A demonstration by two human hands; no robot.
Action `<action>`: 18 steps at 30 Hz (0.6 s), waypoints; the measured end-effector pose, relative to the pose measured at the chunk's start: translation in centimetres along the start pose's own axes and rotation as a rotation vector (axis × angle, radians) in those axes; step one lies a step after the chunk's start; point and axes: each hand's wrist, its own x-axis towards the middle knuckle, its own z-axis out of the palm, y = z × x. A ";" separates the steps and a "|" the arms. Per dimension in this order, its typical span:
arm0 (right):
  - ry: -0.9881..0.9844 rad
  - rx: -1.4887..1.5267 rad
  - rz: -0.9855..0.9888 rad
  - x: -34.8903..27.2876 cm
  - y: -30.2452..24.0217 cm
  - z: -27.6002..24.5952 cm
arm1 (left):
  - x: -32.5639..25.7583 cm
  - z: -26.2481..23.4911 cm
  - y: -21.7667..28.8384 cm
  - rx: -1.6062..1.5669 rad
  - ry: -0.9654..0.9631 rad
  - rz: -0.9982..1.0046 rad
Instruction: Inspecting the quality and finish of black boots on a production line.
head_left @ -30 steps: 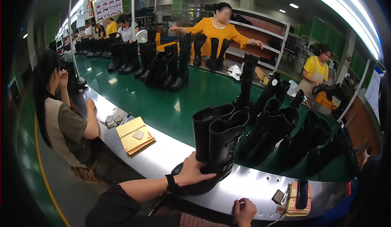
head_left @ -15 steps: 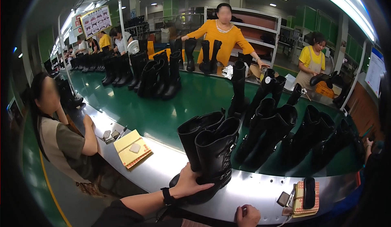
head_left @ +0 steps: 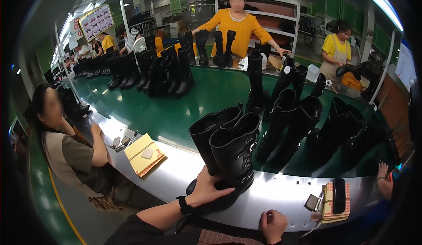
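Boot factory, green conveyor belt (head_left: 184,108) with steel rim (head_left: 281,196). Head view: left hand (head_left: 206,190) at 6 o'clock, fingers wrapped on heel of black boot pair (head_left: 228,152) standing on rim. Right hand (head_left: 273,225) at 5 o'clock, curled over rim edge, holding nothing. Yellow notebook (head_left: 144,153) at 8 o'clock.

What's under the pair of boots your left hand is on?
The boots stand on the steel rim beside the green belt. The left hand covers one heel; the soles are hidden.
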 end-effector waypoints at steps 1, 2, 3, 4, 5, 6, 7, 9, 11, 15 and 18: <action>-0.001 -0.011 0.009 -0.1 0.0 0.0 | 0.0 0.1 -0.1 0.005 0.020 0.003; 0.004 -0.009 0.000 -0.1 0.0 0.0 | -0.1 0.1 -0.2 0.045 0.041 0.044; 0.005 -0.005 -0.011 -0.1 0.0 0.0 | -0.1 0.2 -0.3 0.037 0.060 0.058; 0.001 -0.021 -0.005 -0.2 -0.1 0.0 | -0.3 0.2 -0.3 0.050 0.035 0.022; 0.006 -0.025 -0.019 -0.2 -0.1 -0.1 | -0.4 0.2 -0.4 0.065 0.008 -0.016; 0.002 -0.016 -0.016 -0.3 -0.1 -0.1 | -0.5 0.2 -0.4 0.065 0.026 -0.010; 0.001 -0.006 -0.015 -0.3 -0.1 -0.1 | -0.5 0.2 -0.4 0.055 0.025 -0.013; -0.025 -0.014 -0.007 -0.4 -0.2 -0.2 | -0.6 0.2 -0.5 0.051 0.043 -0.005; -0.013 -0.028 -0.023 -0.5 -0.1 -0.2 | -0.7 0.2 -0.6 0.087 -0.026 0.005; -0.027 -0.026 -0.014 -0.6 0.0 -0.1 | -0.7 0.3 -0.7 0.056 -0.001 -0.002; -0.030 -0.019 -0.001 -0.7 -0.1 0.0 | -0.8 0.4 -0.8 0.072 -0.009 0.008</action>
